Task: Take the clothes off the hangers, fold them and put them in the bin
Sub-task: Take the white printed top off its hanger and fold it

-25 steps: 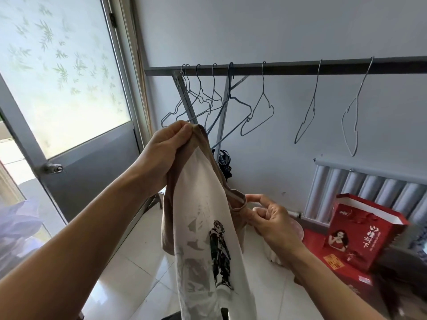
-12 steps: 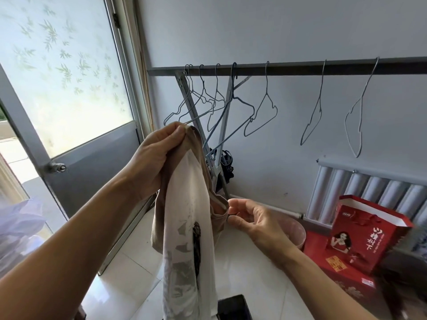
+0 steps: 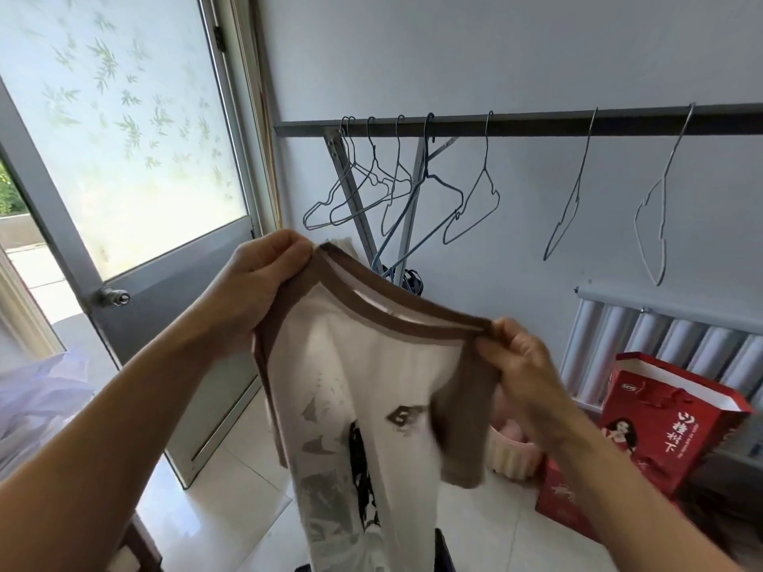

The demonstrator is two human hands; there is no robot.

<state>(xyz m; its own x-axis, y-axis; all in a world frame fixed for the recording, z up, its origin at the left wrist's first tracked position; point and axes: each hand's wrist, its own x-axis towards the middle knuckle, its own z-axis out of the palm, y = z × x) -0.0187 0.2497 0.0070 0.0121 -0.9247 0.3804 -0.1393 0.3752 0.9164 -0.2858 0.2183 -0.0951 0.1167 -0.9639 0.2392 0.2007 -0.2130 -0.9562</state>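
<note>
White shirt (image 3: 371, 386) with brown collar and sleeves, off its hanger, held up in the air by both hands. Left hand (image 3: 264, 278) pinching the collar's higher end with curled fingers, right hand (image 3: 516, 357) pinching the lower end. Behind, bare wire hangers (image 3: 475, 200) on a rail (image 3: 536, 119). Pink bin (image 3: 512, 460) on the floor below the right wrist, beside a red bag (image 3: 669, 423).

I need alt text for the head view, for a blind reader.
The left hand and right hand hold a white T-shirt by its brown top edge, stretched between them. Behind, empty wire hangers hang on a rail; a red gift bag stands at right.
</note>
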